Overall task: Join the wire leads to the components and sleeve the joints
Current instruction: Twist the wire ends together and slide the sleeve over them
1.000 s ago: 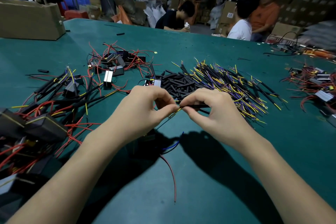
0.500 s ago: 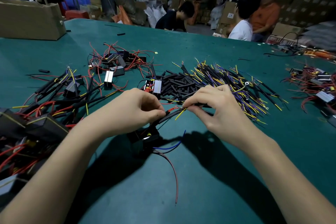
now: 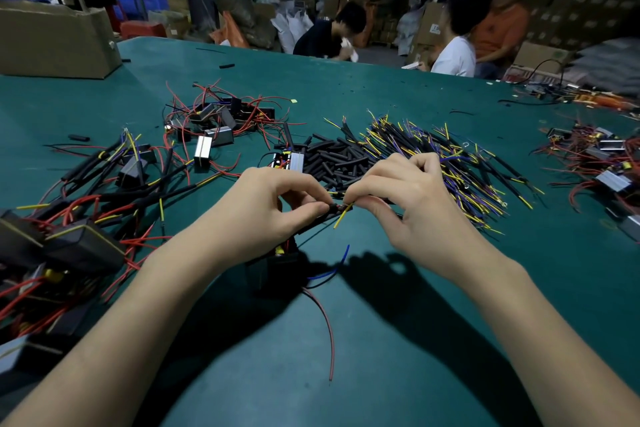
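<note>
My left hand (image 3: 263,211) pinches a black sleeve (image 3: 320,217) that runs down to a dark component (image 3: 277,263) under the wrist. My right hand (image 3: 408,204) pinches a yellow wire lead (image 3: 343,215) at the sleeve's mouth; the fingertips of both hands nearly touch. A blue lead (image 3: 332,269) and a long red lead (image 3: 327,326) trail from the component onto the green table (image 3: 381,374). Loose black sleeves (image 3: 332,159) and a heap of yellow and purple sleeved leads (image 3: 443,156) lie just behind my hands.
Finished components with red wires (image 3: 69,218) pile up at the left, more units (image 3: 221,118) at the back left and some (image 3: 602,163) at the right edge. A cardboard box (image 3: 59,42) stands far left. Other people sit beyond the table's far edge.
Both hands have dropped slightly and drawn together over the sleeve. The yellow lead now sticks out below my right fingertips, and the component has shifted a little under my left wrist.
</note>
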